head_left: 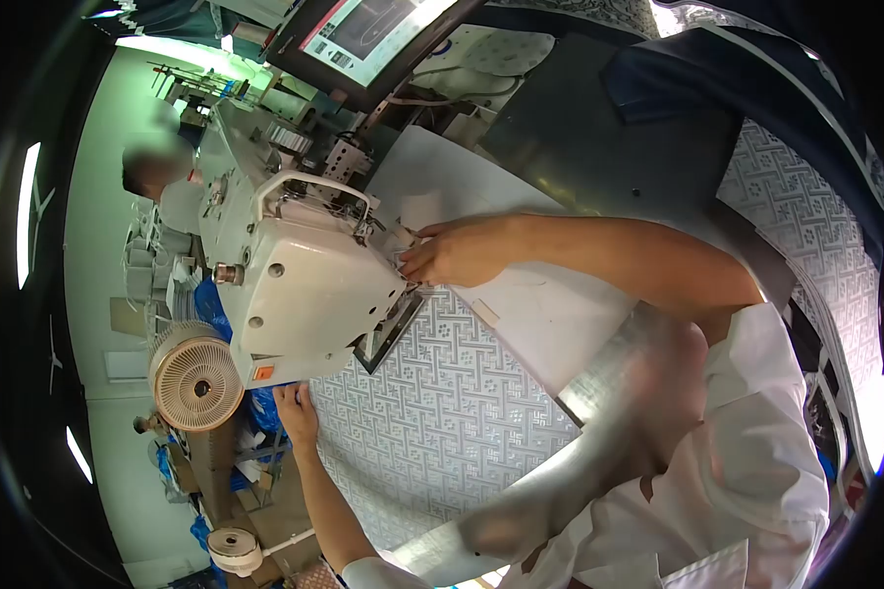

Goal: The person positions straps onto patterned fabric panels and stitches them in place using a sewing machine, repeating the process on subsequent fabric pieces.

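Note:
A large white sewing machine (309, 280) fills the middle, with a carrying handle on top of its head. My right hand (457, 253) reaches in from the right to the needle area at the head's end. Its fingers are bent and close together; whatever they pinch is too small or hidden. Just below, a dark metal clamp frame (391, 337) lies over a silver-grey patterned sheet (442, 393). At the sheet's far left edge rests my left hand (298, 417), beside the machine's lower corner, with its fingers slightly apart and holding nothing visible.
A lit monitor (373, 39) stands above the machine. A pale flat panel (560, 314) lies under my right forearm, with a dark plate (609, 128) beyond. Dark blue cloth (697, 74) lies at the upper right. A round fan (198, 383) and another person (167, 177) are behind the machine.

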Available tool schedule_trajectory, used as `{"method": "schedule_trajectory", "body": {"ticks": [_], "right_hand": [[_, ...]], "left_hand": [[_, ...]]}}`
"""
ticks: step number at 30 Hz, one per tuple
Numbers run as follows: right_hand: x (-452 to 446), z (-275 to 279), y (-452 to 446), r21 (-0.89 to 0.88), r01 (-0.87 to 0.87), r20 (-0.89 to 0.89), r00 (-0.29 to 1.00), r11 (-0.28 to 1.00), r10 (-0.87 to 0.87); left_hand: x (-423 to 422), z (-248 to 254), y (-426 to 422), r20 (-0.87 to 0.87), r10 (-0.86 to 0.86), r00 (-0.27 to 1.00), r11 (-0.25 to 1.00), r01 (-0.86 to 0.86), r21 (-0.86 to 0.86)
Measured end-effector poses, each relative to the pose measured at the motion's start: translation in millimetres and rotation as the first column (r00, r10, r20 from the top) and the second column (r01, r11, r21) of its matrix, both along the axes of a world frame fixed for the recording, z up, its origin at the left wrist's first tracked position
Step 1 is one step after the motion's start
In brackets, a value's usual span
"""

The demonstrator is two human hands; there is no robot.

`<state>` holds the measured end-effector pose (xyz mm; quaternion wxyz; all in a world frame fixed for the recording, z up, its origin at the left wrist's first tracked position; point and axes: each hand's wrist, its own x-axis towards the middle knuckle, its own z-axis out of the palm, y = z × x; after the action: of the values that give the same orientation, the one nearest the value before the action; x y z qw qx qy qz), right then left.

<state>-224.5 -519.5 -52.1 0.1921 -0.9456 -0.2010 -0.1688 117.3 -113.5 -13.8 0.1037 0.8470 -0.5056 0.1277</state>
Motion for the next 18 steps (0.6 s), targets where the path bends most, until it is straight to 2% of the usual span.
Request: {"method": "schedule_trajectory", "body": {"ticks": [4, 7, 12, 18], "right_hand": [[16.4, 1.7, -9.4, 0.011, -0.013, -0.029, 0.999, 1.000, 0.013], [19.5, -0.1, -11.6, 0.055, -0.005, -0.008, 1.000, 0.998, 0.005], [16.5, -4.5, -8.2, 0.088, 0.043, 0.076, 0.996, 0.995, -0.050], [13.1, 2.5, -11.9, 0.101, 0.055, 0.010, 0.998, 0.993, -0.056]], "left_hand": [[7.7, -5.6, 0.7, -0.003, 0.020, 1.000, 0.999, -0.020, -0.041], [-1.0, -0.7, -7.5, 0.050, -0.059, 0.997, 0.992, 0.064, -0.106], [-5.2, 4.6, -11.1, 0.021, -0.003, 1.000, 0.998, 0.004, -0.066], [-3.0, 1.9, -10.1, 0.039, -0.006, 0.999, 0.999, 0.008, -0.047]]}}
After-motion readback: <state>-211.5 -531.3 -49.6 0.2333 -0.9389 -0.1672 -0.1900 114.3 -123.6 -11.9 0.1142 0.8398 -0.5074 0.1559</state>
